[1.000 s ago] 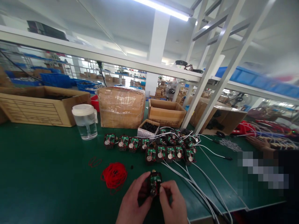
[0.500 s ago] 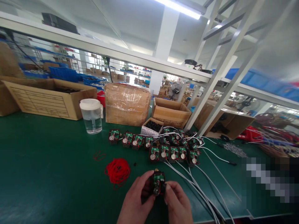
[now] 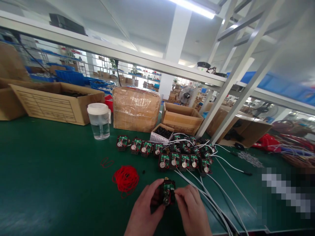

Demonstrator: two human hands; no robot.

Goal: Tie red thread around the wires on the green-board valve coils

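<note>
Low in the head view, my left hand (image 3: 147, 208) is closed round the left side of a small black housing with a green circuit board (image 3: 168, 187), red wires and a round part at its lower end. My right hand (image 3: 192, 206) is at the housing's right edge, thumb and fingertips pinched together. Whatever lies in that pinch is too small to make out. To the left is a bundle of red wire (image 3: 126, 178). Behind my hands stand several similar circuit-board housings (image 3: 185, 161) in rows, some with white cables (image 3: 209, 196) running forward.
A clear jug with a white lid (image 3: 99, 124) stands at the back left. Cardboard boxes (image 3: 136, 109) line the rear, with a small box of black parts (image 3: 161, 133) before them. A metal post (image 3: 236, 88) rises at right. Small metal pieces (image 3: 249, 159) lie beyond the cables.
My right hand has shifted slightly right, its fingers now in a tighter pinch at the housing's edge. My left hand keeps its hold. The whole view has moved a little.
</note>
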